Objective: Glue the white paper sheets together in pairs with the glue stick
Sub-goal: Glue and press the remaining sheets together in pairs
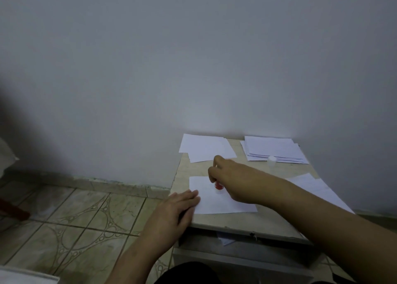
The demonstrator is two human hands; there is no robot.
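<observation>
A white paper sheet (pixel 217 199) lies near the front left of a small beige table (pixel 253 221). My right hand (pixel 232 180) grips a red glue stick (pixel 219 185), whose tip touches the sheet near its middle. My left hand (pixel 174 210) lies flat with straight fingers pressing the sheet's left edge. Further back on the left lie two overlapping white sheets (pixel 206 147). At the back right sits a stack of several sheets (pixel 272 149). The glue stick's white cap (pixel 271 161) stands in front of that stack. Another white sheet (pixel 318 189) lies at the right, partly under my forearm.
The table stands against a plain grey wall (pixel 193 58). A shelf under the tabletop holds a scrap of paper (pixel 225 239). Patterned floor tiles (pixel 75 219) spread to the left. A dark red object (pixel 12 208) lies at the far left on the floor.
</observation>
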